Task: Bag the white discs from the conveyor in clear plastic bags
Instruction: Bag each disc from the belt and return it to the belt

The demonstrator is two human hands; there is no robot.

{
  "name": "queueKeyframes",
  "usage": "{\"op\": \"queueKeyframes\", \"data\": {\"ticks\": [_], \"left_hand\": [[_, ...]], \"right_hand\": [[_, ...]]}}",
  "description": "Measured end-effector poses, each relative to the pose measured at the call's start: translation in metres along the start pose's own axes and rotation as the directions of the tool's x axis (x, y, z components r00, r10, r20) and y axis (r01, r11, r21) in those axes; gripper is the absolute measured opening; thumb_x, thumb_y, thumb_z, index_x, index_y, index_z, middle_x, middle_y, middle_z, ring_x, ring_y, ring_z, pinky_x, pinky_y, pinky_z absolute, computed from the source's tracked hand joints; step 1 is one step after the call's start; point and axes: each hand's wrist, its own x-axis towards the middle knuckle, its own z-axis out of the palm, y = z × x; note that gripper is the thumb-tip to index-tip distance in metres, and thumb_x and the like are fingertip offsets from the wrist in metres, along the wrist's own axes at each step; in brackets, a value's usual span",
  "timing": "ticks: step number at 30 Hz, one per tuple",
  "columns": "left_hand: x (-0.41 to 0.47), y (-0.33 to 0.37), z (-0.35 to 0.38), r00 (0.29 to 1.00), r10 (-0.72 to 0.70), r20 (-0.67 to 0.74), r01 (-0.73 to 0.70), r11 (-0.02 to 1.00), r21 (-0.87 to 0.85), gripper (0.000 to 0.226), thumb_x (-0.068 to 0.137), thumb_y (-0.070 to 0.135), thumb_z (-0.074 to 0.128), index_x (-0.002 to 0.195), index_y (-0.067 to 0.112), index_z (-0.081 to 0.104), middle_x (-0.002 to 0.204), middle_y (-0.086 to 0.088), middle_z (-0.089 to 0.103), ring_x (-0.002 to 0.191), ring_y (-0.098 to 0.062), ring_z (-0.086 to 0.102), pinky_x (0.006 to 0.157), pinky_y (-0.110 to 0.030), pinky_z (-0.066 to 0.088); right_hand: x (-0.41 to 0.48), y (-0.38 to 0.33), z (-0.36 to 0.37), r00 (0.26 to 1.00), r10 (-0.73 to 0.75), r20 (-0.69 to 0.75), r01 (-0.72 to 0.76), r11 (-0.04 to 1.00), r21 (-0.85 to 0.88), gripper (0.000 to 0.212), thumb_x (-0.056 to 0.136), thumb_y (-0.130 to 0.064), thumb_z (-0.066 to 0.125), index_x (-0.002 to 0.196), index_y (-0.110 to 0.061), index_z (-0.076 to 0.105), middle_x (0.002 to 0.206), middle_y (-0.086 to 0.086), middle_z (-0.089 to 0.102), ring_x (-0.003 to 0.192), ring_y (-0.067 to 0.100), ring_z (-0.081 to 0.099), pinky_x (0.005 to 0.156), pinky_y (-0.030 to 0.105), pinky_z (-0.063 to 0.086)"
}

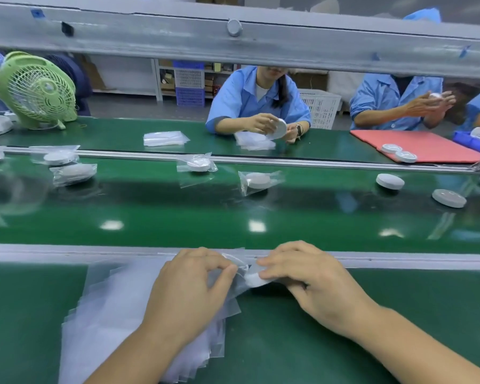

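My left hand [190, 284] pinches the mouth of a clear plastic bag [230, 286] on the near green bench. My right hand [308, 278] covers a white disc [254, 278] and holds it at the bag's mouth; most of the disc is hidden under my fingers. Under my left forearm lies a fanned stack of clear bags [114, 314]. On the moving green belt [233, 217] two bare white discs [390, 180] [449, 198] lie at the right. Several bagged discs [257, 180] [197, 164] [74, 173] lie further left.
A grey rail [67, 252] separates my bench from the belt. Across the belt sit two people in blue coats, each holding a disc. A green fan [36, 88] stands at far left, a red mat [427, 144] with two discs at far right. A grey beam [233, 37] runs overhead.
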Motion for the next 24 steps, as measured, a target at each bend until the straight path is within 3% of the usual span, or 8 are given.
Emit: {"op": "queueKeyframes", "data": {"ticks": [4,6,10,12,15,18,20,24], "left_hand": [[-0.001,0.006,0.001,0.993,0.005,0.120,0.039,0.933,-0.359,0.010,0.087,0.052,0.068,0.093,0.049,0.074,0.098,0.031,0.071,0.098,0.006,0.064,0.083,-0.023,0.047],[-0.002,0.007,-0.002,0.980,0.048,0.194,0.058,0.860,-0.507,0.034,0.072,0.057,0.079,0.105,0.048,0.073,0.106,0.025,0.073,0.104,0.003,0.066,0.088,-0.018,0.047],[-0.003,0.010,0.003,0.992,0.083,0.091,-0.026,0.865,-0.501,0.046,0.074,0.029,0.089,0.110,0.048,0.069,0.109,0.025,0.073,0.105,0.001,0.067,0.090,-0.010,0.046],[-0.005,0.014,0.007,0.998,0.049,0.033,-0.026,0.860,-0.510,0.040,0.080,0.027,0.086,0.109,0.048,0.068,0.108,0.025,0.072,0.104,0.000,0.067,0.088,-0.014,0.049],[-0.007,0.018,0.012,1.000,-0.007,-0.005,0.002,0.796,-0.605,0.028,0.080,0.037,0.081,0.106,0.041,0.071,0.105,0.019,0.075,0.101,-0.007,0.070,0.086,-0.028,0.056],[-0.006,0.021,0.015,0.997,-0.051,-0.053,0.006,0.774,-0.634,0.020,0.078,0.041,0.077,0.098,0.039,0.074,0.102,0.016,0.076,0.099,-0.007,0.071,0.088,-0.035,0.055],[-0.006,0.020,0.016,0.999,-0.028,-0.030,0.003,0.788,-0.615,0.017,0.085,0.039,0.077,0.100,0.041,0.072,0.101,0.016,0.075,0.100,-0.006,0.070,0.091,-0.035,0.055],[-0.007,0.012,0.008,0.992,0.081,0.099,-0.052,0.960,-0.274,0.041,0.084,0.073,0.055,0.120,0.055,0.054,0.119,0.038,0.060,0.114,0.011,0.056,0.095,-0.022,0.048]], "right_hand": [[-0.003,-0.004,0.002,0.981,0.106,-0.165,-0.087,0.990,0.114,0.037,0.076,0.006,0.083,0.102,-0.021,0.079,0.112,-0.019,0.075,0.106,0.002,0.070,0.095,0.019,0.052],[-0.003,-0.010,0.001,0.939,0.271,-0.213,-0.211,0.940,0.269,0.035,0.075,-0.012,0.088,0.101,-0.033,0.078,0.108,-0.020,0.076,0.100,0.006,0.072,0.091,0.019,0.054],[0.002,-0.019,0.009,0.828,0.554,-0.082,-0.390,0.675,0.626,0.032,0.066,-0.042,0.093,0.096,-0.041,0.081,0.104,-0.011,0.079,0.111,0.012,0.071,0.101,0.033,0.054],[0.005,-0.021,0.012,0.822,0.568,-0.041,-0.407,0.636,0.656,0.029,0.067,-0.050,0.091,0.092,-0.038,0.083,0.115,-0.012,0.077,0.126,0.007,0.063,0.107,0.037,0.049],[0.007,-0.023,0.010,0.830,0.555,0.054,-0.462,0.630,0.624,0.044,0.062,-0.069,0.086,0.093,-0.038,0.084,0.138,-0.023,0.063,0.131,-0.004,0.055,0.101,0.024,0.051],[0.006,-0.025,0.004,0.832,0.535,0.150,-0.504,0.613,0.609,0.038,0.065,-0.064,0.087,0.087,-0.034,0.082,0.100,-0.007,0.077,0.091,-0.001,0.068,0.077,0.022,0.055],[0.008,-0.027,0.002,0.851,0.510,0.125,-0.502,0.720,0.478,0.032,0.076,-0.062,0.081,0.081,-0.031,0.074,0.070,-0.002,0.071,0.061,0.005,0.059,0.059,0.022,0.048],[0.013,-0.015,-0.002,0.860,0.505,-0.068,-0.458,0.825,0.332,0.037,0.092,-0.059,0.052,0.073,-0.028,0.054,0.056,-0.011,0.051,0.050,0.003,0.041,0.048,0.020,0.032]]}}
